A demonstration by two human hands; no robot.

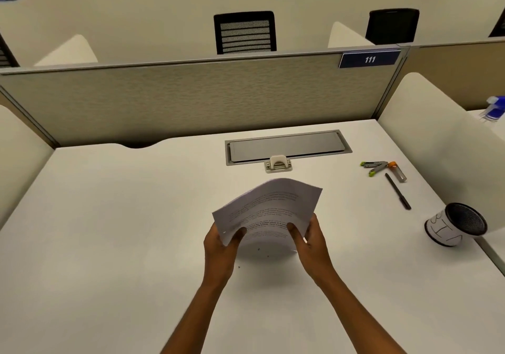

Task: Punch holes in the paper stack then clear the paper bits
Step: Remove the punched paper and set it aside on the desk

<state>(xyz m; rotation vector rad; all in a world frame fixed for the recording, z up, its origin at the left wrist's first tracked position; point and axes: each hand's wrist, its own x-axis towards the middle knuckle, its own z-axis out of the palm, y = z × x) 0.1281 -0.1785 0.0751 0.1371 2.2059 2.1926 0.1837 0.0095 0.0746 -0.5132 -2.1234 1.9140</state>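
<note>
Your left hand (221, 247) and right hand (310, 240) grip a curved, printed paper stack (269, 208) above the white desk (109, 230), hole punch (278, 163) beyond.

White desk (114, 217), bounded at the back by a beige partition. A grey cable tray lid (287, 147) is set flush into the desk near the back edge. A hole punch (278, 164) is placed just in front of the lid, touching its frame. Right side: a stapler (373, 166) with green tips, a clear tube (397, 171) with orange cap beside it, a black pen (397, 191) just in front. A cup (455, 223) is seen tipped on its side near the right edge. A few dark specks (259, 249) are scattered at desk centre.
</note>
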